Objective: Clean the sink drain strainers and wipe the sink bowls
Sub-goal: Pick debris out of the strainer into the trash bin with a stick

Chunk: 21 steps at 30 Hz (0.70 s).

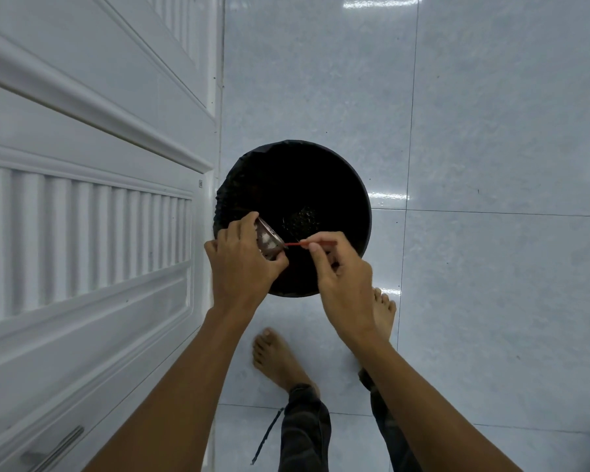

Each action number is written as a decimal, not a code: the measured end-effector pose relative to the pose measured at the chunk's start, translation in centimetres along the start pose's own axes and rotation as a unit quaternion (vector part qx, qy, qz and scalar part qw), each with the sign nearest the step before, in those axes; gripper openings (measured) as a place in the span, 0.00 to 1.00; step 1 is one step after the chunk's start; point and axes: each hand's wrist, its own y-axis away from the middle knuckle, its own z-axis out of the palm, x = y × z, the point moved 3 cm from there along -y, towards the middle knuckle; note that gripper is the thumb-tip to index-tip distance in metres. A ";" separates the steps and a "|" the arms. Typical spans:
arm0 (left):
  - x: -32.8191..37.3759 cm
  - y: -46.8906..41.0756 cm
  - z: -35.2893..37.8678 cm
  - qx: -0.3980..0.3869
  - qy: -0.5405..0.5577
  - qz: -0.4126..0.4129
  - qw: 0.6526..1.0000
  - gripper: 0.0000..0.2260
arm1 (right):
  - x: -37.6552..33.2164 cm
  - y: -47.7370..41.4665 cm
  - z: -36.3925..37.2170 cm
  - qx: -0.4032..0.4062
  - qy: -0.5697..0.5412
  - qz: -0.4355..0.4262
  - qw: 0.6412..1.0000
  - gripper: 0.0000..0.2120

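Holding strainer (269,242) over bin (321,185), stick (297,244) touching.

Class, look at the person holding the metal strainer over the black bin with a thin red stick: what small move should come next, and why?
Probably push the thin red stick further into the round metal drain strainer and scrape outward. The left hand tilts the strainer's open side toward the right hand, pale residue shows inside, and both sit over the black round bin, so loosened bits should fall in.
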 end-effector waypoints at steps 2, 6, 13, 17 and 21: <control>0.3 0.3 0.3 -0.006 0.001 0.004 1.000 0.36 | 0.5 0.0 0.2 0.000 0.040 0.010 0.999 0.07; -0.1 0.6 0.6 -0.015 0.022 -0.009 1.000 0.36 | 1.6 -1.1 -1.5 0.094 0.009 0.087 0.992 0.06; 0.1 1.3 0.4 -0.021 0.168 -0.043 0.985 0.35 | 0.0 -0.1 -0.3 0.001 0.013 0.016 1.000 0.06; 0.8 1.9 0.0 -0.005 0.198 -0.027 0.980 0.33 | -0.2 -0.8 -1.0 0.054 0.050 0.027 0.997 0.08; 0.9 1.9 0.1 0.010 0.213 -0.037 0.976 0.33 | -1.3 -0.7 -1.4 0.066 0.029 0.001 0.997 0.07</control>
